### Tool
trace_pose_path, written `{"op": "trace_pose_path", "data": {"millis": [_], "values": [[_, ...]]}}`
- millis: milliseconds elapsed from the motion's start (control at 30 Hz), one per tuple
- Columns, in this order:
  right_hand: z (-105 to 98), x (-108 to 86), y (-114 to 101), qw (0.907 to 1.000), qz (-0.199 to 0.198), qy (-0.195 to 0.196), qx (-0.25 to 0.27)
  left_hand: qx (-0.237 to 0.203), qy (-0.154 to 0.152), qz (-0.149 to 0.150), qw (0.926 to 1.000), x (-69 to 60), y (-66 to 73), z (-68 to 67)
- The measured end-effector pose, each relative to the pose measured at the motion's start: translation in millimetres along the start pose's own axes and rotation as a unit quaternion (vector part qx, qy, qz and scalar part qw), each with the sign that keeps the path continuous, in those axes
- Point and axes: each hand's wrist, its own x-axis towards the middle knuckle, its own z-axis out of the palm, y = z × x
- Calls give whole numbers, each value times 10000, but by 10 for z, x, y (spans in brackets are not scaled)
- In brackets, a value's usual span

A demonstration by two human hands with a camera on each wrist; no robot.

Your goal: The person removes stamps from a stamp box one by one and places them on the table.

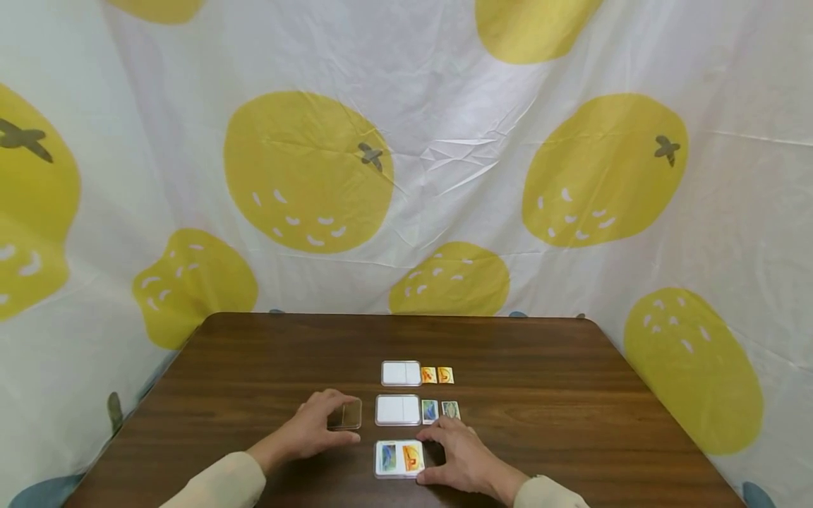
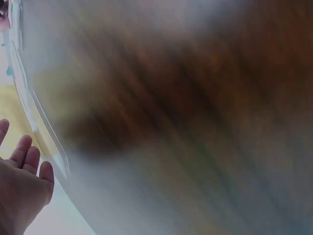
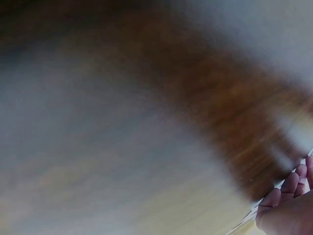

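Note:
My left hand [image 1: 312, 425] reaches over a clear plastic cover [image 1: 351, 416] on the brown table, index finger near its far edge and thumb near its front edge. Thumb and fingers stand apart. The nearest flat clear case [image 1: 399, 474] holds a blue-green stamp [image 1: 388, 458] and an orange stamp [image 1: 413, 458] on a white backing. At its right end is my right hand [image 1: 459, 455], thumb and index finger by the corners. Fingers of the left hand [image 2: 24, 181] and right hand [image 3: 288, 210] show at the edges of the blurred wrist views.
Two more cases with white inserts lie farther back, a middle one [image 1: 397, 410] and a far one [image 1: 401, 372]. Beside the middle case are two bluish-green stamps [image 1: 450, 409]; beside the far case, two orange stamps [image 1: 446, 375]. A lemon-print cloth [image 1: 444, 176] hangs behind the table [image 1: 540, 367].

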Motion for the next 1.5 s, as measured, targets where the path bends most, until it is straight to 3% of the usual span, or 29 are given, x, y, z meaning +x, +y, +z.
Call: {"op": "trace_pose_path", "data": {"millis": [433, 1067, 1500], "values": [[-10, -2, -4, 10000, 68, -36, 17, -548, -190, 144, 9982, -17, 154, 225], [-2, 1, -12, 10000, -28, 38, 12, -375, 125, 311, 9987, -34, 233, 429], [10, 14, -3, 10000, 7, -6, 17, -179, 352, 139, 9991, -17, 256, 506]]}}
